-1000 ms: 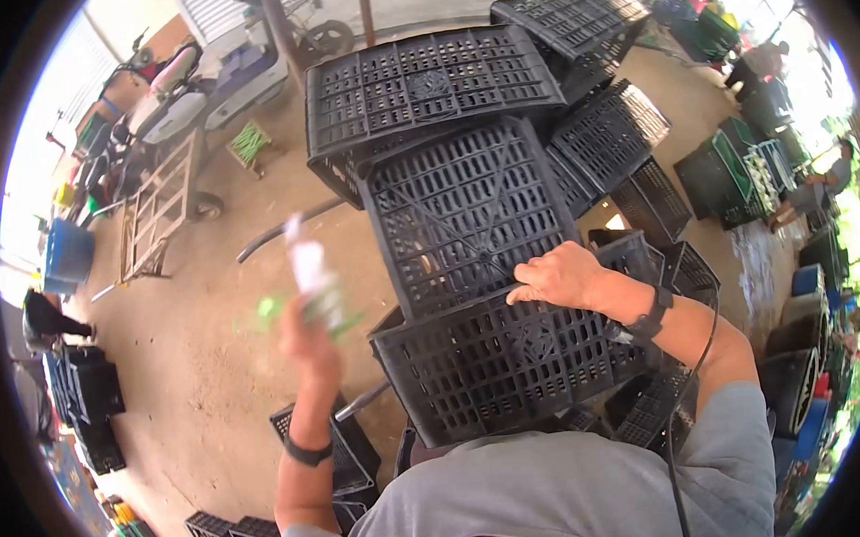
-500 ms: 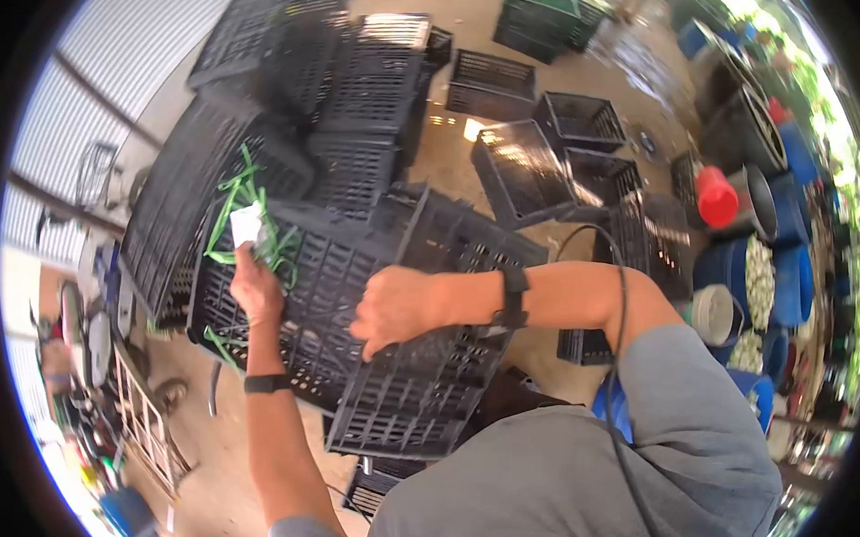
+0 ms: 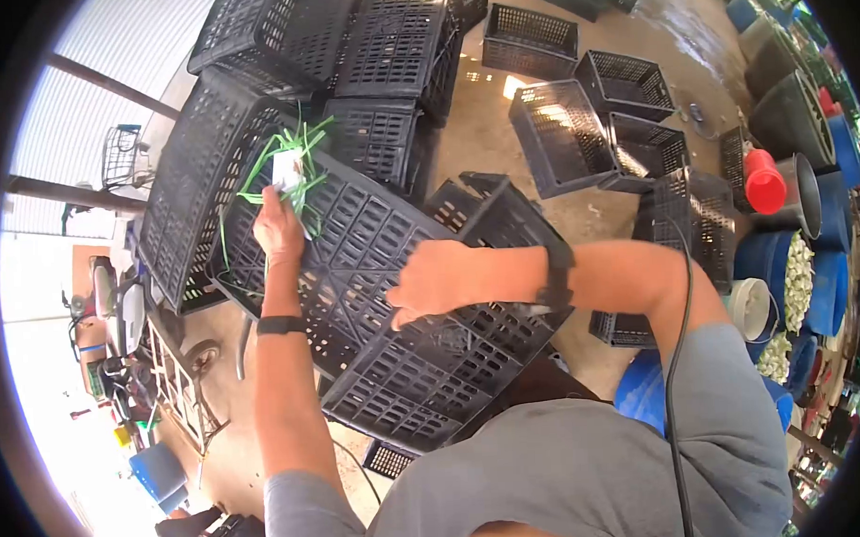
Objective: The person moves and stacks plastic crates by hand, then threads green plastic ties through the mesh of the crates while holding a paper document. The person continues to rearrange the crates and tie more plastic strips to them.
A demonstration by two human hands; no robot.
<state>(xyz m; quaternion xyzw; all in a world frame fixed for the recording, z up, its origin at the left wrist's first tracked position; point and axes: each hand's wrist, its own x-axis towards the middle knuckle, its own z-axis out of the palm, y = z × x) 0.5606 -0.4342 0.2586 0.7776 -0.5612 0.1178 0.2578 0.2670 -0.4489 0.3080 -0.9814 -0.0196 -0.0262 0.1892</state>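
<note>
My left hand (image 3: 279, 231) is closed around a bundle of thin green strips (image 3: 305, 202) with a white piece (image 3: 286, 167) among them. It holds the bundle over the far left part of a tilted black plastic crate (image 3: 343, 215) in front of me. A few loose green strands hang down beside the wrist. My right hand (image 3: 435, 282) is curled in a fist at the middle of this crate, near the edge where two slatted panels meet. Its fingertips face away from view, so what they grip is hidden.
Stacked black crates (image 3: 394, 42) rise beyond my hands, and more crates (image 3: 558, 136) lie on the concrete floor. To the right stand blue barrels (image 3: 831, 217), a red container (image 3: 764, 181) and a white bucket (image 3: 749, 309). A metal cart frame (image 3: 178, 381) is at left.
The view has shifted, so crates and hands appear farther right. My left hand still holds the green strips, and my right hand stays curled at the crate.
</note>
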